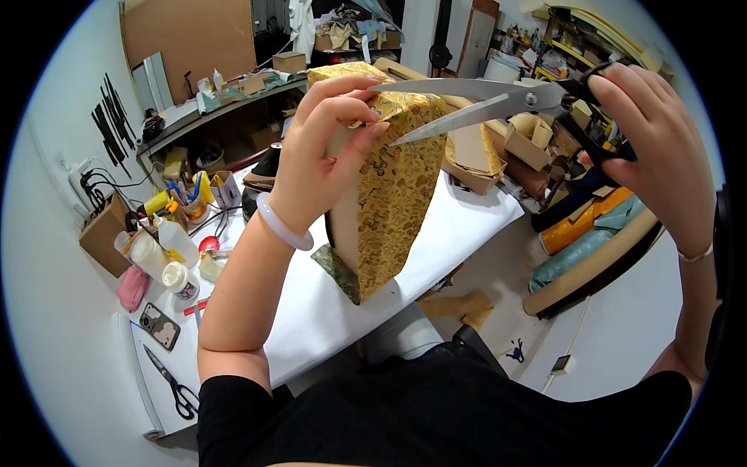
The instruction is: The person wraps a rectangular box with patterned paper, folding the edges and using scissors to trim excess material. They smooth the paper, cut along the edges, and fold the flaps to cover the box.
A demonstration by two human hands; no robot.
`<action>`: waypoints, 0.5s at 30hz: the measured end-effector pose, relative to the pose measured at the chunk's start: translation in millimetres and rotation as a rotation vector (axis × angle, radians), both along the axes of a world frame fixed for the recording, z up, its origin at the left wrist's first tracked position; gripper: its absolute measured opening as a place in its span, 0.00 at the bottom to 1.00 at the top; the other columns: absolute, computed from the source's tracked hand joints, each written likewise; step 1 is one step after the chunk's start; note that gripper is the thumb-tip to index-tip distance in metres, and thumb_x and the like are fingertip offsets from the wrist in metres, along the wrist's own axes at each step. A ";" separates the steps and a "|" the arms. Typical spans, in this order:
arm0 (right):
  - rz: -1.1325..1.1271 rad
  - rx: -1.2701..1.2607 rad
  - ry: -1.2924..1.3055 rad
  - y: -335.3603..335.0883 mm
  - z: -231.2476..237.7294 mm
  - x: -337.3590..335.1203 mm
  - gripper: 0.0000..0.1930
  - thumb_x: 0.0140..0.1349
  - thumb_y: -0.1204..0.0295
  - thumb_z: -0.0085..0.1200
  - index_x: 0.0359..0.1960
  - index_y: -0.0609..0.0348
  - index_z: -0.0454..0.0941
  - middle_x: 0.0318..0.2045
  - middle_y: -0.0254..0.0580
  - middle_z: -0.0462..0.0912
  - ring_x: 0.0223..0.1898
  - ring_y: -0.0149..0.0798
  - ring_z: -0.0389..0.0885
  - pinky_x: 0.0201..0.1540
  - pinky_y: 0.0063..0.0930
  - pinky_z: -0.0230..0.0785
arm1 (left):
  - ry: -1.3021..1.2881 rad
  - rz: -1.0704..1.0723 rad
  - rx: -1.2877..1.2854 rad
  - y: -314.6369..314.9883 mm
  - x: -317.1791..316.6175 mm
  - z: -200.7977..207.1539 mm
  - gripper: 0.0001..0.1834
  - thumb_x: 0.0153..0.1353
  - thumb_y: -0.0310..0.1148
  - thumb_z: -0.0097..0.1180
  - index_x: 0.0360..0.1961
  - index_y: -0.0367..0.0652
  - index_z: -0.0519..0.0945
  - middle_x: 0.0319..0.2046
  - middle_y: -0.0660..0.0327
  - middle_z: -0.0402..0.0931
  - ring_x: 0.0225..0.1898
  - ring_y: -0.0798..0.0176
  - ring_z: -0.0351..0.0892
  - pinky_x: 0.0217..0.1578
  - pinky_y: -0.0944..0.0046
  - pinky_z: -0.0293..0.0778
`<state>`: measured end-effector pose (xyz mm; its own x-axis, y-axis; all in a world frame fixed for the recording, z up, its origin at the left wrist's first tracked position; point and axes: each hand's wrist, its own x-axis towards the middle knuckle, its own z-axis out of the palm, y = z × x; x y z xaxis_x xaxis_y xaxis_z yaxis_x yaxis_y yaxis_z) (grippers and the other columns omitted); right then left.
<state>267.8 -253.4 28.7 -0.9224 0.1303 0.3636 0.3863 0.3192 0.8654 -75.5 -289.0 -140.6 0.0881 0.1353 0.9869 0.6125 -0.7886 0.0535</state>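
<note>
A tall wedge-shaped piece covered in gold patterned brocade fabric [401,194] stands on the white table, with a plain beige side [344,214] facing left. At its foot lies a dark green patterned flap [339,274]. My left hand [327,148] is closed at the top of the piece, thumb and fingers pinching the brocade's upper edge. Large scissors [537,97] with silver blades and black handles are held up in my right hand [657,124], fingers through the loops. Their blades are spread apart, tips close to my left fingertips, in front of the fabric.
On the white tabletop [319,335] at left are a second pair of scissors [173,383], a phone [160,325], a white jar [180,280], a pink pouch [133,288] and bottles. Cardboard boxes [529,140] and fabric rolls [583,241] crowd the right side.
</note>
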 end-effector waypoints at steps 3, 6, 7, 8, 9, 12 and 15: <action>0.042 -0.009 -0.051 1.3 3.1 -17.8 0.38 0.37 0.74 0.78 0.55 0.56 0.74 0.55 0.44 0.77 0.60 0.49 0.74 0.65 0.37 0.70 | 0.001 -0.005 -0.018 -2.7 -0.3 1.3 0.08 0.63 0.23 0.63 0.41 0.39 0.76 0.56 0.51 0.72 0.56 0.49 0.79 0.60 0.52 0.77; 0.083 -0.029 -0.076 2.1 2.7 -35.0 0.37 0.36 0.73 0.78 0.53 0.56 0.74 0.51 0.41 0.77 0.57 0.47 0.75 0.63 0.34 0.70 | -0.011 0.038 -0.054 -8.1 -1.8 -0.3 0.08 0.63 0.24 0.63 0.41 0.40 0.77 0.57 0.51 0.71 0.57 0.48 0.79 0.60 0.51 0.76; 0.110 -0.012 -0.079 2.8 2.4 -40.6 0.37 0.35 0.73 0.78 0.52 0.56 0.74 0.51 0.41 0.77 0.57 0.46 0.75 0.63 0.33 0.70 | -0.002 0.046 -0.050 -9.2 -2.9 1.9 0.08 0.63 0.23 0.63 0.41 0.40 0.77 0.57 0.52 0.71 0.57 0.48 0.79 0.60 0.51 0.76; 0.125 0.003 -0.086 2.4 1.9 -43.9 0.37 0.35 0.72 0.79 0.52 0.56 0.74 0.50 0.40 0.77 0.56 0.45 0.75 0.62 0.32 0.70 | 0.001 0.043 -0.050 -8.4 -1.3 0.9 0.08 0.63 0.23 0.63 0.41 0.40 0.77 0.57 0.52 0.71 0.57 0.48 0.79 0.60 0.51 0.76; 0.141 0.020 -0.091 2.3 1.7 -47.6 0.37 0.35 0.72 0.79 0.51 0.56 0.74 0.50 0.40 0.77 0.56 0.44 0.75 0.62 0.31 0.70 | 0.004 0.039 -0.051 -7.3 0.0 0.1 0.08 0.63 0.23 0.63 0.41 0.40 0.77 0.57 0.52 0.70 0.57 0.48 0.79 0.60 0.51 0.76; 0.159 0.062 -0.124 1.5 4.0 -58.6 0.35 0.36 0.70 0.79 0.49 0.56 0.75 0.49 0.40 0.77 0.55 0.43 0.75 0.61 0.30 0.71 | 0.016 0.070 -0.031 -5.1 -3.3 0.5 0.09 0.60 0.21 0.65 0.40 0.40 0.79 0.57 0.52 0.70 0.56 0.48 0.78 0.60 0.51 0.77; 0.148 0.079 -0.149 1.9 3.7 -65.6 0.33 0.38 0.70 0.79 0.48 0.56 0.75 0.49 0.40 0.78 0.55 0.42 0.76 0.61 0.30 0.71 | 0.009 0.096 -0.030 -6.5 -2.8 -0.7 0.09 0.58 0.21 0.66 0.38 0.40 0.80 0.56 0.53 0.71 0.55 0.49 0.78 0.60 0.50 0.77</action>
